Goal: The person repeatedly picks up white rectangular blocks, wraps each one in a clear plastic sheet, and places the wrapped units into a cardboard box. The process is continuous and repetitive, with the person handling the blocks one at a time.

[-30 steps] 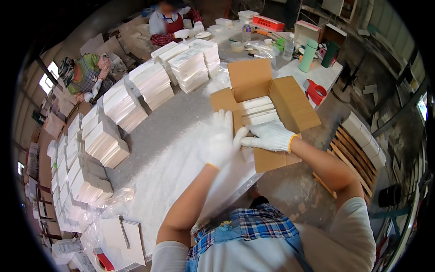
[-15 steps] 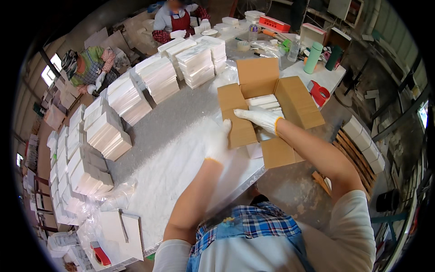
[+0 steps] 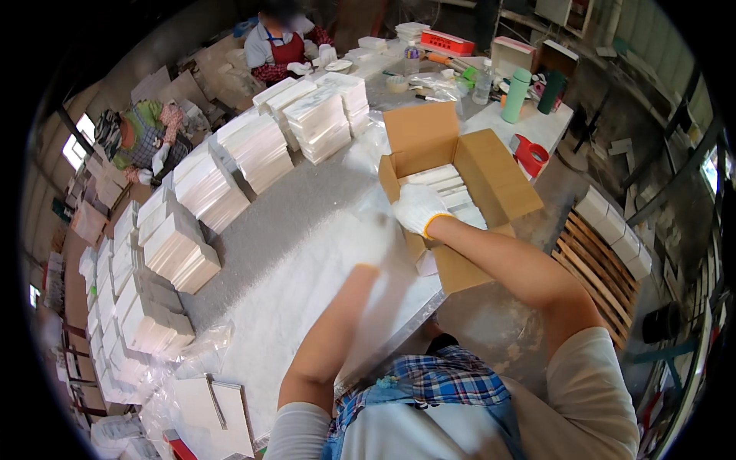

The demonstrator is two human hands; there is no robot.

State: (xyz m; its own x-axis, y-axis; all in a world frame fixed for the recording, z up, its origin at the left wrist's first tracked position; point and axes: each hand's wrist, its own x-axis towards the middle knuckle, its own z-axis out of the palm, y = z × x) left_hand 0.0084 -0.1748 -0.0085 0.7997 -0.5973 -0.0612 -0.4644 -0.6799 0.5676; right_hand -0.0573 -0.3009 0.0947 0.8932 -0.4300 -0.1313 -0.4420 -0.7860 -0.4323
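Note:
An open brown cardboard box (image 3: 498,172) stands at the table's right edge. White slabs (image 3: 448,184) stand in a row inside it. My right hand (image 3: 420,208), in a white knit glove with a yellow cuff, reaches into the box by its left wall, next to the slabs. Its fingertips are hidden, so its grip does not show. Left of the box, just above the white table top, is my left hand (image 3: 376,234). Motion smears this gloved hand into the white surface, and its fingers cannot be made out.
Stacks of white tiles (image 3: 203,188) line the table's far and left sides. Red tape dispenser (image 3: 529,156), green bottle (image 3: 515,96) and dark bottle (image 3: 550,92) stand beyond the box. Two co-workers (image 3: 287,54) work across the table. Slats of a wooden pallet (image 3: 594,264) lie at right.
My right hand has moved from the box's left flap down inside by the slabs. The left flap no longer lies spread outward. My left hand has come off the flap's edge and blurs.

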